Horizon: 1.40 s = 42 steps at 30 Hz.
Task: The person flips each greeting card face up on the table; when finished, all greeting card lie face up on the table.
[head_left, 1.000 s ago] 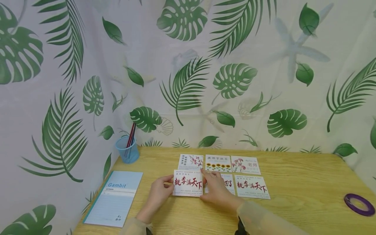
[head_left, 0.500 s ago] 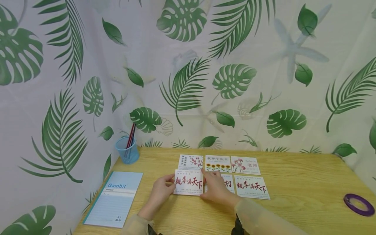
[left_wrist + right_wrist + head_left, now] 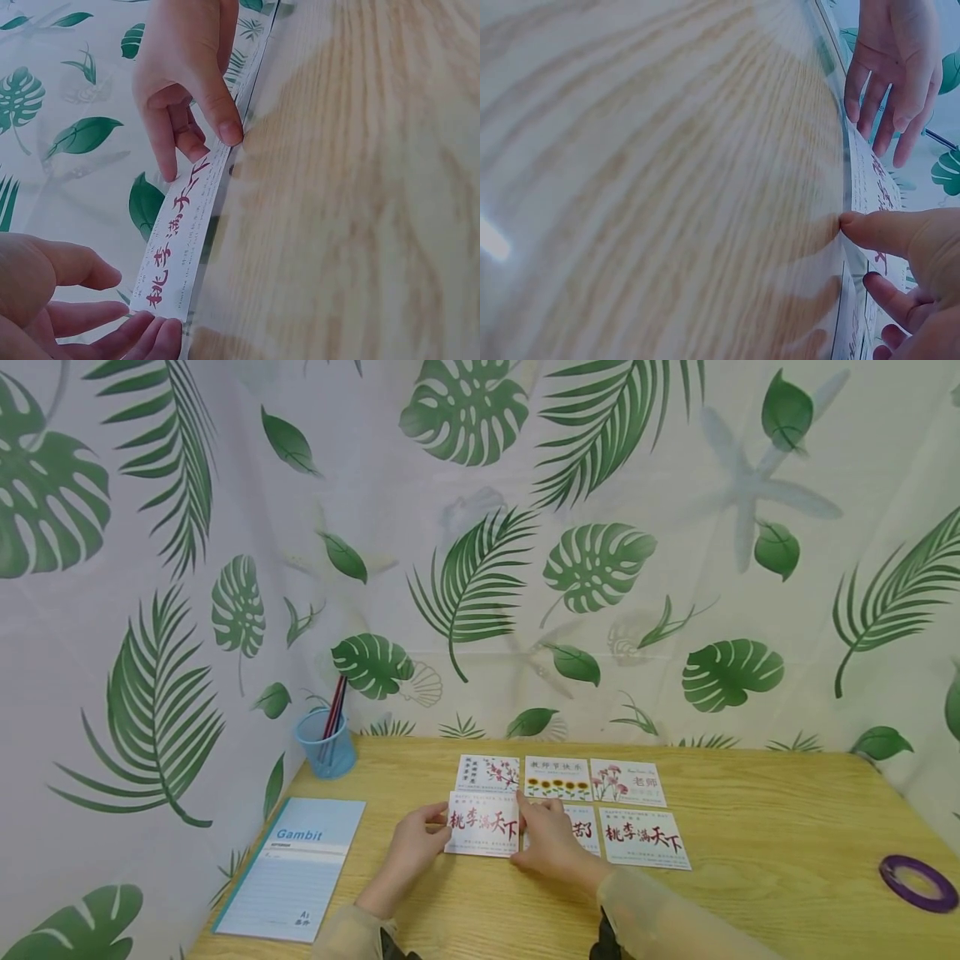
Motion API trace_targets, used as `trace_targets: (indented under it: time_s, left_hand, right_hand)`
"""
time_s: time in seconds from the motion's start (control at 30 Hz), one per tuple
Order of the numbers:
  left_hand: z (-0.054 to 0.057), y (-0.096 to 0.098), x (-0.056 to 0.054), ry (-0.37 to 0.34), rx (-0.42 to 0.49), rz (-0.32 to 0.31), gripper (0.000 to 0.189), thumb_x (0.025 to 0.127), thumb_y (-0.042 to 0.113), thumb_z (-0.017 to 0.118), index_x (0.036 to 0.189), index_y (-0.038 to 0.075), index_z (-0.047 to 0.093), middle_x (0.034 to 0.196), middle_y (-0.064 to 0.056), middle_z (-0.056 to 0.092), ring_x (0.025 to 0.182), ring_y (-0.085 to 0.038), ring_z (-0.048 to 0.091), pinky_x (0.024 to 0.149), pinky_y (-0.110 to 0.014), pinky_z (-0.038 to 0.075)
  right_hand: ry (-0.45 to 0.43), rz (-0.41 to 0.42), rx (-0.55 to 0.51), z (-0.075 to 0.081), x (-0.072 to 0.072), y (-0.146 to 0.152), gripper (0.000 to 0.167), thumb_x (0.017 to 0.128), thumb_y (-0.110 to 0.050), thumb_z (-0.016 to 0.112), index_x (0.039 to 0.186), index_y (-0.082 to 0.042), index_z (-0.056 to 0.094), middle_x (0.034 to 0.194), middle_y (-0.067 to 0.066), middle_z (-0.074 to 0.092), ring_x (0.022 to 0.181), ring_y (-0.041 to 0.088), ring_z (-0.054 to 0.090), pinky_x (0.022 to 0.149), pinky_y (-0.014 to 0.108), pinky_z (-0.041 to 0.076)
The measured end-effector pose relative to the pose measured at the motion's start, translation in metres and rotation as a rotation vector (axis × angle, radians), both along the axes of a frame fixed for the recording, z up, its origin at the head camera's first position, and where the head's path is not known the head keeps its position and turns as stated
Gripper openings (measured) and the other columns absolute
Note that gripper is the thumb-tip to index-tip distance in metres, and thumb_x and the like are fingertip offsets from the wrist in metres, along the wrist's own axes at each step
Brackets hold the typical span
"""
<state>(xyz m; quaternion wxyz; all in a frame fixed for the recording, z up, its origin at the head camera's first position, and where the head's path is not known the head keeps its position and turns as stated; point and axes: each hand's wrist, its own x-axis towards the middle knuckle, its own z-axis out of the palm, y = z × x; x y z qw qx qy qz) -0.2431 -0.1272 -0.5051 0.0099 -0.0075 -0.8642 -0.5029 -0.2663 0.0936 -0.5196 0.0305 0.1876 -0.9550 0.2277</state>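
A white greeting card (image 3: 482,824) with red Chinese lettering lies in the near row, at its left end. My right hand (image 3: 555,843) holds its right edge, thumb at the near corner and index finger at the far one. Along the left edge, my left hand (image 3: 415,846) touches the card with its fingertips; in the left wrist view those fingers (image 3: 82,319) look fairly straight. Partly hidden under my right hand is another red-lettered card (image 3: 583,831). A matching card (image 3: 647,837) lies to its right.
Behind are a plum-blossom card (image 3: 487,772), a sunflower card (image 3: 557,777) and a pink-flower card (image 3: 627,782). At left lie a blue notebook (image 3: 291,868) and a blue mesh pen cup (image 3: 326,743) with pencils. A purple tape roll (image 3: 918,883) sits far right. Leaf-print curtain borders the table.
The card between my hands has shifted slightly to the right and away from me. Both hands keep nearly the same position, the left moving a little right with the card.
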Motion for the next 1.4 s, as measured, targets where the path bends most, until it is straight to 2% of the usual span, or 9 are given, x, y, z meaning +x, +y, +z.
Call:
trace_targets:
  time_s: [0.23, 0.4, 0.47, 0.57, 0.8, 1.0, 1.2, 1.4]
  left_hand:
    - [-0.002, 0.001, -0.004, -0.011, -0.038, -0.004, 0.047, 0.085, 0.004, 0.064, 0.131, -0.006, 0.059, 0.114, -0.022, 0.067, 0.102, -0.033, 0.068, 0.077, -0.033, 0.059]
    - [-0.001, 0.001, -0.005, -0.011, -0.06, -0.014, 0.046, 0.087, 0.006, 0.064, 0.131, -0.006, 0.059, 0.114, -0.023, 0.067, 0.104, -0.035, 0.067, 0.083, -0.039, 0.058]
    - [-0.001, 0.001, -0.005, -0.016, -0.066, -0.019, 0.046, 0.087, 0.006, 0.064, 0.131, -0.006, 0.058, 0.114, -0.023, 0.067, 0.105, -0.036, 0.066, 0.084, -0.041, 0.057]
    - [0.0, 0.002, -0.005, -0.026, -0.064, -0.021, 0.047, 0.087, 0.007, 0.063, 0.132, -0.006, 0.058, 0.115, -0.023, 0.067, 0.107, -0.036, 0.066, 0.086, -0.042, 0.057]
    - [0.0, 0.002, -0.005, -0.022, -0.073, -0.021, 0.046, 0.087, 0.006, 0.064, 0.131, -0.007, 0.058, 0.114, -0.024, 0.067, 0.105, -0.036, 0.066, 0.086, -0.043, 0.057]
    - [-0.001, 0.002, -0.008, -0.028, -0.076, -0.026, 0.048, 0.086, 0.007, 0.065, 0.131, -0.007, 0.057, 0.113, -0.023, 0.067, 0.103, -0.034, 0.067, 0.086, -0.042, 0.056]
    - [-0.002, 0.002, -0.009, -0.032, -0.076, -0.034, 0.047, 0.086, 0.007, 0.065, 0.131, -0.007, 0.058, 0.113, -0.023, 0.068, 0.103, -0.034, 0.066, 0.086, -0.043, 0.056]
    - [-0.005, 0.002, -0.01, -0.047, -0.081, -0.03, 0.048, 0.087, 0.008, 0.065, 0.132, -0.006, 0.058, 0.115, -0.023, 0.067, 0.106, -0.034, 0.064, 0.087, -0.043, 0.055]
  right_hand:
    - [0.06, 0.018, 0.047, 0.002, 0.002, 0.002, 0.076, 0.067, -0.029, 0.091, 0.131, 0.001, 0.062, 0.085, -0.001, 0.066, 0.106, 0.032, 0.051, 0.091, 0.048, 0.044]
    - [0.085, 0.08, 0.046, 0.002, 0.004, 0.006, 0.066, 0.073, -0.029, 0.087, 0.128, -0.002, 0.065, 0.097, 0.01, 0.07, 0.106, 0.035, 0.052, 0.091, 0.051, 0.044]
    - [0.137, 0.111, 0.056, 0.0, 0.003, 0.008, 0.061, 0.076, -0.032, 0.085, 0.127, -0.003, 0.066, 0.096, 0.009, 0.069, 0.102, 0.033, 0.052, 0.087, 0.049, 0.044]
    - [0.164, 0.134, 0.055, 0.001, 0.005, 0.009, 0.057, 0.077, -0.03, 0.084, 0.125, -0.004, 0.067, 0.095, 0.01, 0.068, 0.099, 0.033, 0.051, 0.084, 0.049, 0.044]
    - [0.107, 0.115, 0.085, 0.006, 0.008, 0.004, 0.053, 0.078, -0.026, 0.083, 0.125, -0.004, 0.068, 0.099, 0.013, 0.068, 0.103, 0.034, 0.054, 0.093, 0.053, 0.042]
    - [0.125, 0.109, 0.111, 0.009, 0.011, 0.003, 0.052, 0.078, -0.028, 0.084, 0.123, -0.006, 0.07, 0.094, 0.01, 0.067, 0.098, 0.03, 0.053, 0.09, 0.049, 0.042]
    - [0.109, 0.101, 0.061, 0.007, 0.011, 0.003, 0.049, 0.077, -0.025, 0.084, 0.12, -0.005, 0.071, 0.085, 0.006, 0.062, 0.096, 0.029, 0.05, 0.087, 0.048, 0.041]
    - [0.108, 0.103, 0.048, 0.006, 0.011, 0.002, 0.045, 0.078, -0.023, 0.083, 0.118, -0.006, 0.072, 0.086, 0.006, 0.062, 0.095, 0.029, 0.048, 0.087, 0.047, 0.04]
